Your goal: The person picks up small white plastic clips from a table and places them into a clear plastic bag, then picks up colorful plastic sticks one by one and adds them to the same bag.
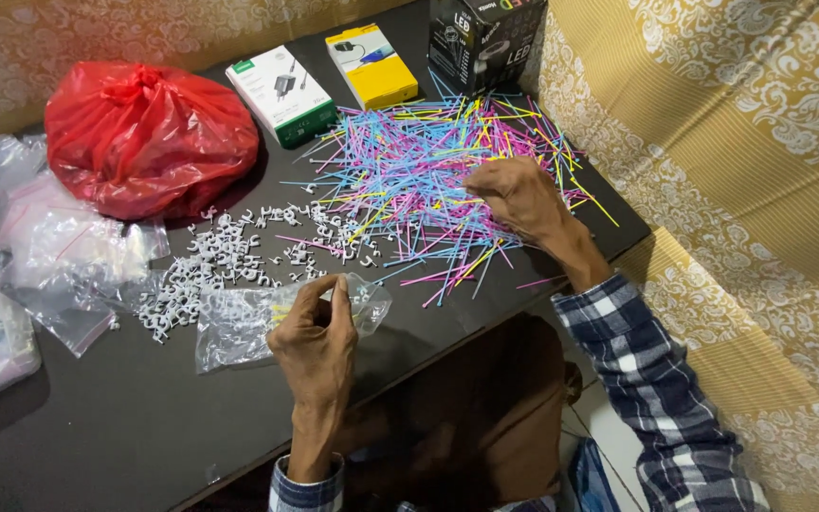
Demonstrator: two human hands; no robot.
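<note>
Our left hand [317,334] pinched the mouth of a small clear plastic bag [258,322] lying on the dark table [97,427] beside the scattered white cable clips [229,256], keeping it open. Our right hand [516,194] rested curled, fingers down in the colourful thin plastic ties [409,161], apparently gathering some; its grip was hidden.

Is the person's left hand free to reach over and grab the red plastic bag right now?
Probably not at once: the left hand is pinching a small clear bag. The path to the red plastic bag crosses only loose white clips.
</note>
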